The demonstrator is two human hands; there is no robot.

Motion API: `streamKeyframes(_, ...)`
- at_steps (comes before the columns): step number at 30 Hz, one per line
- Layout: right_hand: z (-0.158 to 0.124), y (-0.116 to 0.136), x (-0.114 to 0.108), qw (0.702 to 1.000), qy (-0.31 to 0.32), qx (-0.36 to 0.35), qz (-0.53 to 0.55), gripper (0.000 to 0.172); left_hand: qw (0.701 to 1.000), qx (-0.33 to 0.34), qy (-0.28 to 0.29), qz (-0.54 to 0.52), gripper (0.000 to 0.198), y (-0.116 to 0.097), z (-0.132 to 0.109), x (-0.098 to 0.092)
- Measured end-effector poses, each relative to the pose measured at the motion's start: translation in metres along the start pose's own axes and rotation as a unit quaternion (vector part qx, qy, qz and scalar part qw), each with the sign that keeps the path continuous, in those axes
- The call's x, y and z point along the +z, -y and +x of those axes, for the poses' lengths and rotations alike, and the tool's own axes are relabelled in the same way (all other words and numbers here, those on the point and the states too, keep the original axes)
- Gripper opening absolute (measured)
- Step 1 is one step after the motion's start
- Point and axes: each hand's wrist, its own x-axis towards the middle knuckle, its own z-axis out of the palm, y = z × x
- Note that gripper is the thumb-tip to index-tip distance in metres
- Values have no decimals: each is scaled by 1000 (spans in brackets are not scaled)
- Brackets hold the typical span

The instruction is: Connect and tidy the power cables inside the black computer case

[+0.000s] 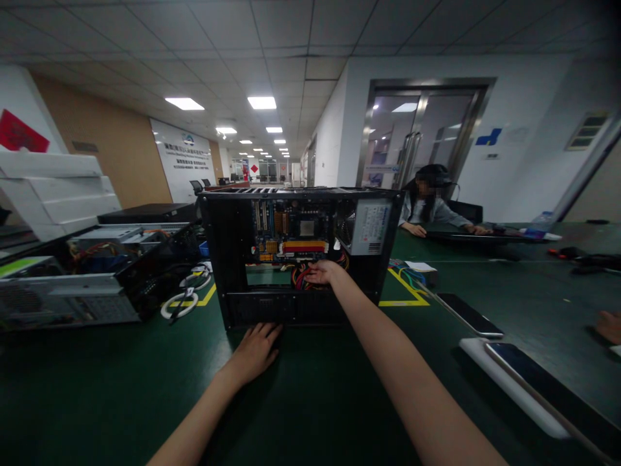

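On a green table (121,388), straight ahead in the head view, stands one black computer case (291,309), upright with its open side facing the wearer. Inside show one motherboard (276,220), one power supply (371,226) at upper right, and one bundle of coloured cables (297,278) low in the middle. Two hands work at it. The right hand (323,273) reaches in, its fingers at the cables; whether they pinch any strand cannot be told. The left hand (255,353) lies palm down on the table, holding nothing, fingers slightly parted and tips at the case's bottom edge.

To the left, an opened metal chassis (92,298) lies with two white cable coils (179,305) between it and the case. To the right are three flat slabs (468,314), two dark-faced and one white, the nearest dark one cut off by the frame. One co-worker (436,204) sits across the table, both hands forward.

The right forearm covers part of the case's lower panel, and the right hand hides some of the cables. At the right edge another person's hand (610,327) is cut off. The stacked white boxes (63,194) at far left are hard to count.
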Motion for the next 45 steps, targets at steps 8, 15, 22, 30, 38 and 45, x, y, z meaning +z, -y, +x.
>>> streamKeyframes(8,11,3,-4,1000,-10,-3,27,7,1000,-6,3,4,51,-1,0,0)
streamKeyframes(15,12,4,-3,1000,-20,-12,0,5,1000,-3,5,6,52,-1,0,-1)
streamKeyframes(22,9,3,-2,1000,-9,-22,-8,6,1000,-10,4,2,51,-2,0,-1)
streamKeyframes(30,8,3,-2,1000,-7,-11,-12,7,1000,-3,-5,-2,50,1,1,3)
streamKeyframes(38,-1,2,0,999,5,-13,-29,7,1000,-4,-6,4,50,-1,1,-1)
streamKeyframes(45,-12,-2,1,991,-32,-46,-121,6,1000,-16,9,3,50,-2,1,-3)
